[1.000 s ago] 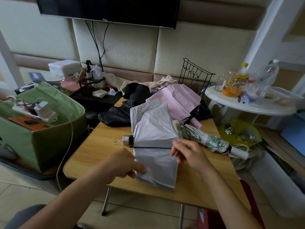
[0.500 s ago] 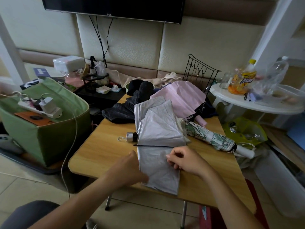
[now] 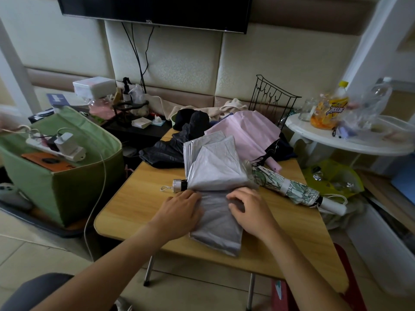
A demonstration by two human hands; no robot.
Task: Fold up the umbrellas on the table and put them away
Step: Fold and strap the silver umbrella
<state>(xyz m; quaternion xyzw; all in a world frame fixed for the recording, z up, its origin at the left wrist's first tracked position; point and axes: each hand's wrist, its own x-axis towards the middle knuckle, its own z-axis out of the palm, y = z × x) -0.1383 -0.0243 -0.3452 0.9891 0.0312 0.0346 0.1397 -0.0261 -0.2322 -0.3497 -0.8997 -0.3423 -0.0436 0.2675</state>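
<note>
Flattening the grey umbrella [image 3: 215,173] is the step in hand — it is lying mid-table [image 3: 134,198], handle pointing left, canopy panels fanned toward the far side and toward the person. The left hand [image 3: 179,209] is resting on the near panel's left edge, fingers curled over the cloth; whether it is pinching a fold I cannot tell. The right hand [image 3: 249,209] is pressing the same panel from the right, fingers bent, seemingly gathering a pleat. Further right, a rolled floral umbrella [image 3: 292,189] is lying just beside the grey one, looking done. Next, I judge, the panels are needing wrapping around the shaft — evenly, without bunching — while black and pink umbrellas [image 3: 244,131] behind are waiting.
</note>
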